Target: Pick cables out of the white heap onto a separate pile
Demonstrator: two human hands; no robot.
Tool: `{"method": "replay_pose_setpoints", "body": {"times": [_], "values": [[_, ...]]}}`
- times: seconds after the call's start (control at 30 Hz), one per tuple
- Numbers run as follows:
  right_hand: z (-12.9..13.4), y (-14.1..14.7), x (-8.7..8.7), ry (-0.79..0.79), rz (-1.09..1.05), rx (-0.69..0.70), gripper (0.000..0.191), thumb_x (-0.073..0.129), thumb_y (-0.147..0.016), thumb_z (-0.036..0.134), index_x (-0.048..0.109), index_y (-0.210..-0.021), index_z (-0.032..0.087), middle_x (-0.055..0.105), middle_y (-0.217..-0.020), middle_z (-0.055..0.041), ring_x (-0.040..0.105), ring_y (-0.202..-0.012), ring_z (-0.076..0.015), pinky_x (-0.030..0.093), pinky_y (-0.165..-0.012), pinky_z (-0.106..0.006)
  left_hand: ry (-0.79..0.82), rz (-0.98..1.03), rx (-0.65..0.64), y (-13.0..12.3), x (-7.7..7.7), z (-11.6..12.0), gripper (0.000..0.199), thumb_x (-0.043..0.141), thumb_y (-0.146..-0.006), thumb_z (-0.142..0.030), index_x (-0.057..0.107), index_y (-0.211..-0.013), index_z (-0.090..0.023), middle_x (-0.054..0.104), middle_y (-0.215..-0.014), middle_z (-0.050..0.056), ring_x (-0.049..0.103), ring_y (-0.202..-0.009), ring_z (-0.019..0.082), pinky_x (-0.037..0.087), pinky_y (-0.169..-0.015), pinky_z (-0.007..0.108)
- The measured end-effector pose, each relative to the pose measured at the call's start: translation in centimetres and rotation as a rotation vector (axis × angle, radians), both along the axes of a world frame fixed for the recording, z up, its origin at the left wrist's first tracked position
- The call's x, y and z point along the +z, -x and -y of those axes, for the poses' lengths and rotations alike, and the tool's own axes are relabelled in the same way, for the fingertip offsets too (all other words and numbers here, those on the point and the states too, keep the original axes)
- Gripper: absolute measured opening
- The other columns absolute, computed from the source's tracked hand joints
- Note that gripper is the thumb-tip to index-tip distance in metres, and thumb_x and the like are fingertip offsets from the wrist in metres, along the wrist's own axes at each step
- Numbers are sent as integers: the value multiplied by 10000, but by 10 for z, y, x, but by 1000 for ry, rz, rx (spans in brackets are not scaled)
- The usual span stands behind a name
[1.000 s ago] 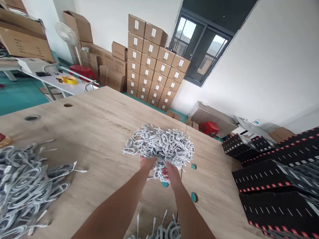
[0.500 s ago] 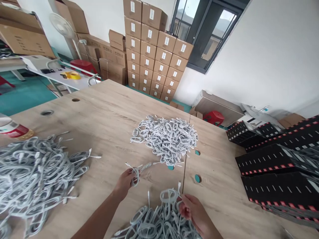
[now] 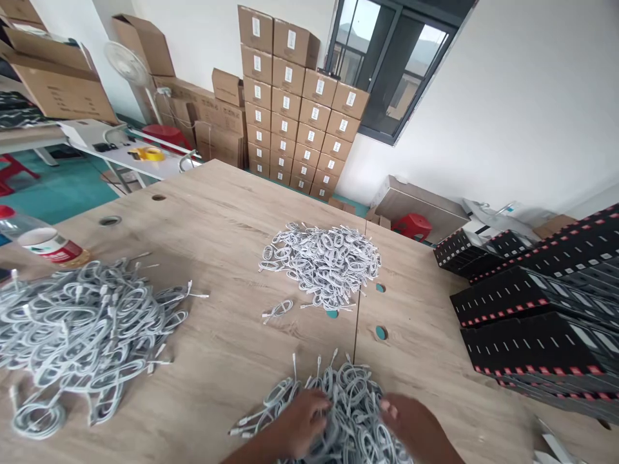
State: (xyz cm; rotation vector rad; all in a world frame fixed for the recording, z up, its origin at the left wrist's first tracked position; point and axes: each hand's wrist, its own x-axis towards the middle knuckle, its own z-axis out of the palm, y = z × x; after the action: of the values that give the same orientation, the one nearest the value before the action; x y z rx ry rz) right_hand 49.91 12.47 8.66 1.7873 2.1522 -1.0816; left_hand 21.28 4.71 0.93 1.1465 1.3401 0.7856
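Both of my hands reach into a near pile of coiled grey-white USB-type cables (image 3: 355,393) at the bottom of the view. My left hand (image 3: 304,419) is at the pile's left side, with its fingers bent and smeared by motion. On the right side is my right hand (image 3: 409,415), blurred too, its fingertips touching or just over the coils. Whether either hand grips a cable cannot be made out. Farther off, one coiled cable (image 3: 278,310) lies alone, just short of a heap of bundled cables (image 3: 329,261).
A large cable pile (image 3: 87,328) covers the table's left, beside a lying plastic bottle (image 3: 53,245). Black boxes (image 3: 532,348) line the right. The wooden table (image 3: 217,225) has several grommet holes. Stacked cartons (image 3: 294,116) stand beyond it.
My left hand has moved from the middle of the table down to the near pile, and the coil it held no longer shows in it. My right hand has shifted slightly right and down.
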Motion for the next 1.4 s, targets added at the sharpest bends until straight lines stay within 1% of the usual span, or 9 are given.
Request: {"method": "replay_pose_setpoints", "body": {"times": [0.13, 0.3, 0.43, 0.6, 0.87, 1.07, 1.17, 1.33, 1.4], "values": [[-75, 71, -7, -114, -132, -60, 165, 618, -874, 342, 676, -769, 228, 726, -809, -36, 654, -804, -203, 418, -718, -288, -106, -188, -82, 4, -4, 1, 245, 665, -759, -244, 738, -991, -273, 682, -1326, 92, 583, -1270, 271, 427, -1156, 417], [-153, 152, -57, 175, -291, -534, 283, 669, -900, 410, 596, -731, 195, 701, -697, -43, 620, -573, -150, 351, -496, -231, -119, -519, 62, 88, -18, -80, 222, 468, -929, -212, 683, -986, -208, 676, -1174, 119, 580, -1195, 258, 419, -1120, 495], [-171, 175, -93, 357, -454, -794, 307, 708, -889, 413, 586, -719, 188, 654, -602, -15, 524, -447, -97, 211, -403, -202, -89, -623, -51, 105, -30, -120, 148, 673, -900, -315, 669, -923, -169, 682, -990, 39, 631, -992, 203, 512, -973, 455], [-167, 162, -108, 360, -511, -818, 268, 668, -927, 353, 609, -733, 177, 657, -613, -16, 514, -439, -86, 222, -380, -194, -142, -710, -98, 76, -37, -121, 345, 726, -816, -244, 652, -1148, -186, 554, -1404, 108, 470, -1331, 311, 416, -1107, 543], [-168, 152, -83, 369, -734, -928, 378, 601, -978, 396, 536, -675, 179, 626, -580, -10, 479, -425, -69, 276, -394, -178, -163, -671, -278, 61, -36, -61, 193, 491, -896, -181, 682, -904, -210, 673, -1128, 85, 585, -1112, 231, 458, -967, 368], [-168, 134, -54, 315, -768, -914, 355, 613, -923, 377, 486, -644, 198, 559, -532, 16, 438, -419, -75, 283, -437, -200, -40, -695, -346, 66, -26, -26, 155, 574, -863, -315, 711, -839, -247, 733, -889, 33, 670, -889, 218, 473, -805, 323], [-166, 115, -34, 299, -769, -820, 346, 592, -881, 398, 459, -621, 212, 526, -505, 23, 408, -413, -84, 277, -457, -230, 15, -747, -274, 83, -16, -43, 150, 571, -866, -305, 715, -856, -264, 724, -829, 16, 671, -829, 210, 477, -774, 322], [-139, 81, 7, 292, -742, -611, 454, 618, -791, 551, 409, -541, 235, 450, -453, 18, 363, -416, -103, 229, -477, -274, -14, -877, 56, 120, -4, -117, 404, 504, -935, -222, 580, -1332, -216, 577, -1413, 127, 512, -1323, 282, 404, -1105, 472], [-113, 62, 22, 278, -732, -529, 517, 619, -784, 621, 399, -512, 240, 415, -445, 16, 361, -430, -113, 252, -496, -290, 20, -884, 122, 135, -4, -141, 421, 560, -946, -278, 553, -1357, -189, 543, -1439, 135, 486, -1345, 299, 396, -1122, 532]]}}
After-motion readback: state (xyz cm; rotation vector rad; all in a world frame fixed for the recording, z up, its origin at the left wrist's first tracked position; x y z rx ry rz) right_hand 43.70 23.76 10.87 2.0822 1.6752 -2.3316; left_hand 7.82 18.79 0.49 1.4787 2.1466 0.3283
